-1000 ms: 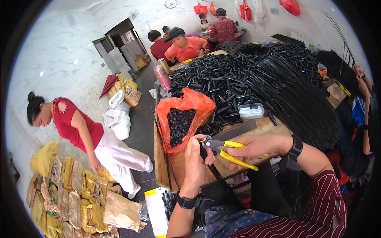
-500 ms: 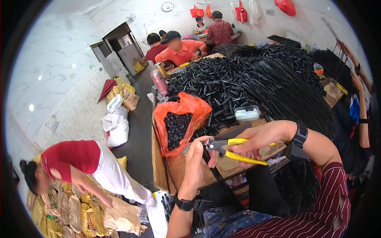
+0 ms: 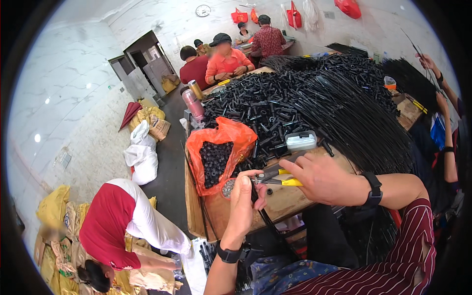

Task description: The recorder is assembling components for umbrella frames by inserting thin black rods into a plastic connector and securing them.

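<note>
My left hand (image 3: pixel 241 199) is closed round several thin black rods (image 3: pixel 268 219), which slant down over the table's near edge. In my right hand (image 3: pixel 324 181) are yellow-handled pliers (image 3: pixel 291 182). Their metal jaws are at the fingertips of my left hand, by the upper ends of the rods; what they grip there is too small to make out. A small black ring-shaped piece (image 3: pixel 269 191) lies on the wooden table (image 3: pixel 290 200) below the pliers. Left of my left hand sits a round dish of small metal bits (image 3: pixel 227 188).
An orange plastic bag (image 3: pixel 241 130) holds small black parts. Behind it spread a heap of black tubular pieces (image 3: pixel 255 105), long black rods (image 3: pixel 354 115) and a clear plastic box (image 3: pixel 301 140). A person in red (image 3: pixel 105 221) bends over sacks at left; another person's hands (image 3: pixel 432 69) hold rods at right.
My right hand has moved left and closed further over the plier handles, which are nearer together. The ring-shaped piece now shows on the table. The person at left has bent lower.
</note>
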A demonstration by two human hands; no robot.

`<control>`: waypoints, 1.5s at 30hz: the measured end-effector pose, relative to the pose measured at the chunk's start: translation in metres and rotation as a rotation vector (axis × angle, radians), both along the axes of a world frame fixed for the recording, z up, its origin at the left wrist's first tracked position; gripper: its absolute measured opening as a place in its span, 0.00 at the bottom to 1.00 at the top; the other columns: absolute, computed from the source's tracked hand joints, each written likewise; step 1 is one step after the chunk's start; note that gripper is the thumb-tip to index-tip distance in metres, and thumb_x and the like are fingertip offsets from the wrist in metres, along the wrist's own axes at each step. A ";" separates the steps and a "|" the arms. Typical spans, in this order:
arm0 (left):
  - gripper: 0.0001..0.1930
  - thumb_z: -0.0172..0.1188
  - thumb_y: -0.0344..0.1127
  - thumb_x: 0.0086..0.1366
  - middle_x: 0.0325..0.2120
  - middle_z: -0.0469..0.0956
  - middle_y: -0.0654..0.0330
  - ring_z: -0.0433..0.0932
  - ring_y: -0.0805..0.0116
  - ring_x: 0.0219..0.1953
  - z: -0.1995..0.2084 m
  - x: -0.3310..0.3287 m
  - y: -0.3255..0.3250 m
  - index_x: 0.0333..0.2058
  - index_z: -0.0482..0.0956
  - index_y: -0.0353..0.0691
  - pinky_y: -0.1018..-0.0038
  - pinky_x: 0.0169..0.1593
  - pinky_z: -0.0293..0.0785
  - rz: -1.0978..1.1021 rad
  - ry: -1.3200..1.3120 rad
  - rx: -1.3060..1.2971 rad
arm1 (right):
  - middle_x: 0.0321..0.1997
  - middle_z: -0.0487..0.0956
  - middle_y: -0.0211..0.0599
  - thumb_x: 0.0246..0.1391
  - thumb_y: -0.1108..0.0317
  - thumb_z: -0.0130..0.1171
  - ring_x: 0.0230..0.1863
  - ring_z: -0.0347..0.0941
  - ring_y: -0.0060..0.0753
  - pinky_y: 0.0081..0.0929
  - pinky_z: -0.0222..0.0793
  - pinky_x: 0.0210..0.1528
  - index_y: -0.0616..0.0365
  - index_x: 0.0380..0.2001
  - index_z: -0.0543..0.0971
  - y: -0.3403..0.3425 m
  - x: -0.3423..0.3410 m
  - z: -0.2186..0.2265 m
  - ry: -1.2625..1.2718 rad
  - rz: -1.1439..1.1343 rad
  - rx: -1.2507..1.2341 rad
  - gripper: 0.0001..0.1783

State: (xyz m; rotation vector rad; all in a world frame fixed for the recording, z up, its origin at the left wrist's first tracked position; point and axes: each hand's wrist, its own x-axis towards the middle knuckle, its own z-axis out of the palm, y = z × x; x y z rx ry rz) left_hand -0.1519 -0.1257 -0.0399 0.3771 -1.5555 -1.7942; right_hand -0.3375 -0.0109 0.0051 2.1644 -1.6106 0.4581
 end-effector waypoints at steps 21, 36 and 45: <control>0.20 0.34 0.52 0.74 0.20 0.65 0.63 0.57 0.80 0.17 -0.001 0.001 -0.012 0.46 0.65 0.41 0.81 0.23 0.58 0.000 -0.058 -0.020 | 0.29 0.78 0.42 0.54 0.66 0.54 0.32 0.77 0.41 0.35 0.70 0.31 0.61 0.43 0.72 -0.012 0.005 0.025 -0.058 -0.038 0.307 0.15; 0.21 0.37 0.54 0.72 0.20 0.67 0.59 0.58 0.77 0.15 -0.006 0.001 -0.013 0.44 0.63 0.40 0.78 0.22 0.59 -0.017 0.016 0.036 | 0.28 0.72 0.29 0.65 0.50 0.44 0.28 0.68 0.20 0.23 0.69 0.30 0.58 0.41 0.73 -0.041 -0.014 0.040 -0.852 0.140 1.155 0.21; 0.21 0.34 0.52 0.73 0.21 0.66 0.60 0.59 0.77 0.16 -0.004 0.002 -0.013 0.44 0.63 0.38 0.79 0.23 0.61 0.029 -0.094 -0.117 | 0.26 0.77 0.45 0.59 0.60 0.50 0.30 0.75 0.42 0.38 0.69 0.32 0.63 0.38 0.74 -0.026 0.006 0.049 -0.365 -0.006 0.810 0.15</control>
